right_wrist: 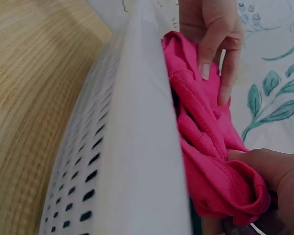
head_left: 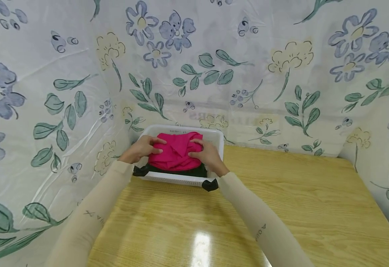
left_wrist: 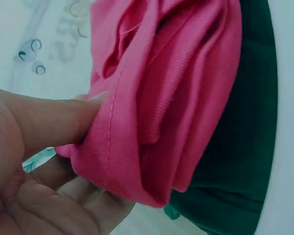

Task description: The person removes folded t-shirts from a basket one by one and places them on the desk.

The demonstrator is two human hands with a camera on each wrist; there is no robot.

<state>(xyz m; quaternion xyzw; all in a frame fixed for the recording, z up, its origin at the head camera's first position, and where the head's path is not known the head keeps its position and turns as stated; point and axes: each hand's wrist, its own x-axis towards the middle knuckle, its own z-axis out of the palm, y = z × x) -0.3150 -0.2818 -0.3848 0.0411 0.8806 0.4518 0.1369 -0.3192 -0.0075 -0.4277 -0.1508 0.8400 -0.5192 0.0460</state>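
Note:
A folded pink garment (head_left: 176,154) lies in a white plastic basket (head_left: 172,178), on top of a dark green cloth (head_left: 184,172). At its left end my left hand (head_left: 142,147) grips the folded edge, thumb on top and fingers underneath, as the left wrist view shows up close. My right hand (head_left: 210,155) pinches the opposite end, with its thumb over the folds in the right wrist view. Several loose layers and a stitched hem show along the pink fabric (left_wrist: 122,122). The fingers under the garment are partly hidden.
The basket's perforated side (right_wrist: 88,186) stands on a wooden table (head_left: 298,200), close to the left and back floral curtain (head_left: 208,74). A small black object (head_left: 209,185) sits below the right wrist and another (head_left: 141,170) below the left, both near the front rim.

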